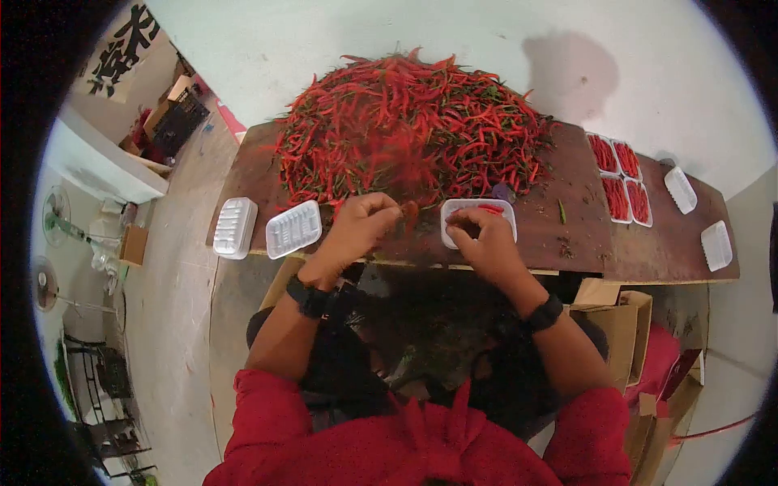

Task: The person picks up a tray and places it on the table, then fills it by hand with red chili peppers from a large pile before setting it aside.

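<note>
A large heap of red chili peppers (pixel 348 113) with green stems covers the back of the brown table. At the front edge of the heap, my left hand (pixel 365 231) is closed in a pinch, with a blurred reddish chili pepper (pixel 411 214) at its fingertips. My right hand (pixel 490 247) reaches over the front of a white plastic tray (pixel 511 219), thumb and fingers drawn together. A few red peppers (pixel 491 208) lie in that tray beside its fingertips. What the right fingers hold, if anything, is hidden.
Left of my hands are a stack of white trays (pixel 235 228) and a single white tray (pixel 293 228). Several filled trays (pixel 616 199) stand right, with white trays (pixel 681 190) beyond them. A green pepper (pixel 562 212) lies on the table (pixel 579 174). Cardboard boxes (pixel 620 336) sit below.
</note>
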A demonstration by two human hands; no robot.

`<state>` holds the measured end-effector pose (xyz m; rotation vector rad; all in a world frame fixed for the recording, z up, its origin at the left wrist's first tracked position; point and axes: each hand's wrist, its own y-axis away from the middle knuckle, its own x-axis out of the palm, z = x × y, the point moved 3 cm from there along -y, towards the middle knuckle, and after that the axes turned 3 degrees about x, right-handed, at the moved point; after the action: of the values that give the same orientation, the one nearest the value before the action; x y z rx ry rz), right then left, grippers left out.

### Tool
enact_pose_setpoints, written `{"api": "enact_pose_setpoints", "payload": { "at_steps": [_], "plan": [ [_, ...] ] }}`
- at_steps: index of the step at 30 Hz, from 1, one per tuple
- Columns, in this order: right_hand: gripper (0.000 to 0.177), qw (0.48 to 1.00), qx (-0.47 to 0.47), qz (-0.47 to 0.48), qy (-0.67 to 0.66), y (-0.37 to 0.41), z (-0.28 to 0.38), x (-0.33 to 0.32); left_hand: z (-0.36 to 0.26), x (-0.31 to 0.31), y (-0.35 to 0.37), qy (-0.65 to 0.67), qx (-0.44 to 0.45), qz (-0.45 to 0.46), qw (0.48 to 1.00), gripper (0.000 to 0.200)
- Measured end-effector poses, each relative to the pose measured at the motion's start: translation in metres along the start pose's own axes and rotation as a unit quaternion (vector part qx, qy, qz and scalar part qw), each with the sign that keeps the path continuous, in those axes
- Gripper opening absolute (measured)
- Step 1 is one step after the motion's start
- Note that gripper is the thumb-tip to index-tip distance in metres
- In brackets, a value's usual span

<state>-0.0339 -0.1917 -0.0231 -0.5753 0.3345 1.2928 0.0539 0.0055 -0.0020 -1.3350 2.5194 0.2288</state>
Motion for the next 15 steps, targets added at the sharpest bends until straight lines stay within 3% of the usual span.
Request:
{"api": "enact_pose_setpoints", "payload": {
  "at_steps": [2,5,9,11,13,15],
  "plan": [
    [0.022,0.996,0.025,0.054,-0.067,0.001,0.014,0.002,-0.002,0.004,0.012,-0.008,0.014,0.010,1.000,0.020],
    [0.021,0.992,0.031,0.061,-0.108,0.007,0.012,0.017,0.001,0.015,0.025,-0.060,0.063,0.036,0.996,0.017],
    [0.032,0.993,0.031,0.069,-0.088,0.017,0.007,0.025,-0.001,0.022,0.038,-0.044,0.058,0.061,0.995,0.017],
    [0.019,0.987,0.041,0.108,-0.110,0.023,0.016,0.023,0.000,0.023,0.042,-0.057,0.065,0.055,0.995,0.016],
    [0.018,0.986,0.038,0.116,-0.115,0.027,0.019,0.021,-0.002,0.028,0.046,-0.070,0.070,0.051,0.994,0.016],
    [0.018,0.984,0.037,0.122,-0.122,0.032,0.021,0.018,-0.011,0.030,0.052,-0.082,0.179,-0.021,0.980,0.018]
  ]
}}
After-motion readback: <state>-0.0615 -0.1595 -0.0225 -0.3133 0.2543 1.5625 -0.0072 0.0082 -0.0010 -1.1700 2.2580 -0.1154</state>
